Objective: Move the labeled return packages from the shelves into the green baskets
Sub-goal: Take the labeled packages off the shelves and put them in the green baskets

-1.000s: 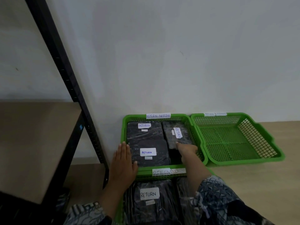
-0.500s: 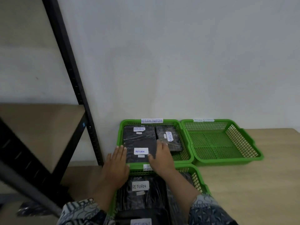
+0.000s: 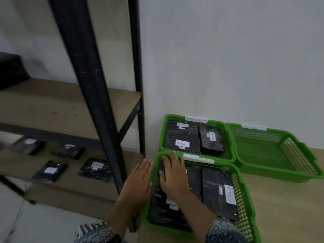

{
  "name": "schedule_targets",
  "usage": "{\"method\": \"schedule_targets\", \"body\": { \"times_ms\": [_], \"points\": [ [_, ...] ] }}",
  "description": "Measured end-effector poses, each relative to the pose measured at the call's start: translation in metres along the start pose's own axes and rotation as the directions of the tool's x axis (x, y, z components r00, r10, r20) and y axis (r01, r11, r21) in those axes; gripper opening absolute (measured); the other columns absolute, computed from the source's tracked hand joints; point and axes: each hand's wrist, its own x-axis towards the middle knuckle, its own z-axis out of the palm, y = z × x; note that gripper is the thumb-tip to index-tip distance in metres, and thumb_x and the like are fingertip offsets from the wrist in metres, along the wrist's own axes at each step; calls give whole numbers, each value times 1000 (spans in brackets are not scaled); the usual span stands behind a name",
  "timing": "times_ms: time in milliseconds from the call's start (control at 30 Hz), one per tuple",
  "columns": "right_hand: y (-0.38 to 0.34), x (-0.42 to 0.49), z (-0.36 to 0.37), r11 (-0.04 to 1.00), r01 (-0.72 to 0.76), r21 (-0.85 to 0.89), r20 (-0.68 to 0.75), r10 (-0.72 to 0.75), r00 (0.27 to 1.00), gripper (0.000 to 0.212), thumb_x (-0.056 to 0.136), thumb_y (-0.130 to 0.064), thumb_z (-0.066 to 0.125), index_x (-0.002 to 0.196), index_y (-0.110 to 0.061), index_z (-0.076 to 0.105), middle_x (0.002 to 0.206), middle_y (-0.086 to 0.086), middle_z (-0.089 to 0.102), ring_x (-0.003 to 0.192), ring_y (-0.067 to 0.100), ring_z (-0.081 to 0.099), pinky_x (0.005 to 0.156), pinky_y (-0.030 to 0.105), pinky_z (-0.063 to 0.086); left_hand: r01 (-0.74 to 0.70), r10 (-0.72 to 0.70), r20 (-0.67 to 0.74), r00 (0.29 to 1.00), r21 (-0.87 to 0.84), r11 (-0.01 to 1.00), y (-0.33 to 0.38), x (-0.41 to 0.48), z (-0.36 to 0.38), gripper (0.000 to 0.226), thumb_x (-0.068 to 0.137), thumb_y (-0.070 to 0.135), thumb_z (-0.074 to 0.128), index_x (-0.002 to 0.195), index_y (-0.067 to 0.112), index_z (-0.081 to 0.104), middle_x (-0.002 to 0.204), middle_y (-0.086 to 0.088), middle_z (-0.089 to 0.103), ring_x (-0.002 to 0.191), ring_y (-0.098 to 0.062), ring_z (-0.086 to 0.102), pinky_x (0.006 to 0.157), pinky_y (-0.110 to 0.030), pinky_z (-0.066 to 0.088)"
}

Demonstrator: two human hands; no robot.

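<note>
Three green baskets stand on the wooden table next to a black metal shelf rack (image 3: 91, 88). In the near basket (image 3: 241, 199) two black wrapped packages lie side by side. The right hand (image 3: 173, 174) rests flat on the left package (image 3: 157, 207); its fingers are straight and released, and the tips reach the far rim. The right package (image 3: 217, 190) shows a white label.

The left hand (image 3: 140, 181) is just outside the left wall of this basket, fingers straight and holding nothing; whether it touches the wall I cannot tell. The far basket (image 3: 162, 137) holds more labeled packages (image 3: 182, 137). The basket at the right (image 3: 259, 151) has only its mesh bottom visible. Four labeled packages (image 3: 95, 170) lie on the lower shelf board.
</note>
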Motion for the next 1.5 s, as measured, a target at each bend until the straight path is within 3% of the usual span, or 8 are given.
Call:
{"method": "schedule_targets", "body": {
  "times_ms": [333,400,567,733,867,1033,1233,1500],
  "points": [
    [-145,-25,23,987,161,-20,23,-160,987,52,81,-34,44,128,-14,53,133,7,57,132,25,36,112,40,10,124,-124,-3,992,43,991,-82,-104,-54,56,82,31,37,126,0,55,131,-14,55,125,-26,47,107,-32,12],
    [-186,-25,25,982,190,-24,20,-189,982,51,81,-34,43,125,-13,58,130,6,59,131,25,41,110,40,15,165,-163,-36,986,87,982,-112,-126,-70,58,81,33,37,125,1,55,131,-15,55,125,-26,47,108,-34,12],
    [-291,-10,28,966,258,-26,-59,-259,964,53,82,-33,39,128,-11,56,132,8,58,129,25,49,114,44,29,280,-262,-146,954,119,953,-197,-177,-116,59,81,31,34,126,-3,53,130,-19,54,124,-31,48,98,-50,42],
    [-379,10,22,950,310,24,-81,-307,948,56,90,-29,40,142,-9,37,149,13,37,144,26,24,119,42,4,383,-353,-166,921,212,899,-266,-220,-161,67,87,37,18,143,-1,25,150,-16,26,140,-28,19,113,-44,15],
    [-429,35,13,931,363,43,-85,-358,930,56,97,-29,32,149,-12,19,158,9,15,148,22,0,120,42,-4,431,-388,-208,898,236,871,-309,-240,-188,76,82,43,-3,147,4,5,156,-13,7,143,-24,-1,114,-37,-4],
    [-481,82,8,919,393,35,-86,-389,917,57,98,-31,32,150,-14,15,159,7,13,148,21,-1,120,43,0,498,-454,-225,862,210,842,-363,-239,-217,62,99,39,19,147,8,-3,157,-9,-4,143,-20,-9,114,-36,-5],
    [-528,151,21,909,416,34,-77,-412,908,59,99,-33,30,151,-13,11,160,7,9,148,21,-2,120,42,-2,502,-448,-256,857,210,839,-436,-210,-235,70,90,46,4,148,7,0,157,-10,-2,143,-21,-7,116,-38,-2],
    [-573,262,49,915,396,82,-44,-393,918,58,99,-35,29,151,-17,11,160,3,6,147,20,-3,119,42,-1,492,-443,-247,862,189,850,-538,-142,-239,63,97,41,21,148,10,1,157,-10,-2,143,-21,-7,114,-37,-4]
  ]
}}
